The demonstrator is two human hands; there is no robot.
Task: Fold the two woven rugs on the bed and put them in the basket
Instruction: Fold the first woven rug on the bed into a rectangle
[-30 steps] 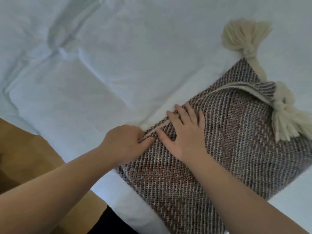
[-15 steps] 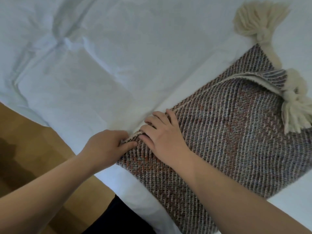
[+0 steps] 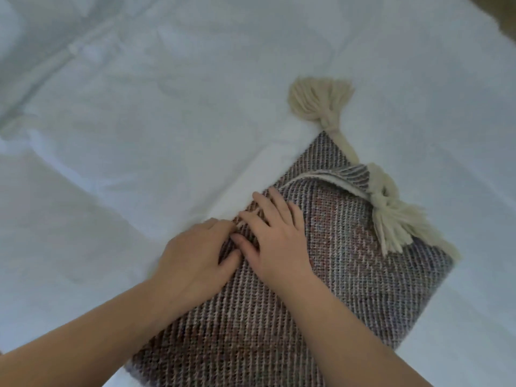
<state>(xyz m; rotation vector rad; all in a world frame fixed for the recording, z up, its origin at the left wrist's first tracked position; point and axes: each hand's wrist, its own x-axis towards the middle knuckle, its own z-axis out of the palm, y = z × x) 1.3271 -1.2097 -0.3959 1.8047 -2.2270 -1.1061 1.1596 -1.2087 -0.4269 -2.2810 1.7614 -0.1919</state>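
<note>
A folded woven rug (image 3: 349,275) in brown, grey and white lies on the white bed (image 3: 139,135), right of centre. One cream tassel (image 3: 318,99) lies on the sheet beyond its far corner. A second cream tassel (image 3: 396,219) rests on top of the rug, beside a turned-over corner. My left hand (image 3: 195,261) holds the rug's left edge, thumb on top and fingers curled at the edge. My right hand (image 3: 276,233) lies flat on the rug right beside it, fingers spread. Only one rug shows, and no basket is in view.
Creased white bedding fills the left and far side of the view, with a raised fold (image 3: 55,65) at the upper left. A sliver of brown surface (image 3: 502,15) shows at the top right corner.
The view has swung up over the bed, and the wooden floor at the lower left is gone from sight. Both hands stay together on the rug's left edge, having slid along it.
</note>
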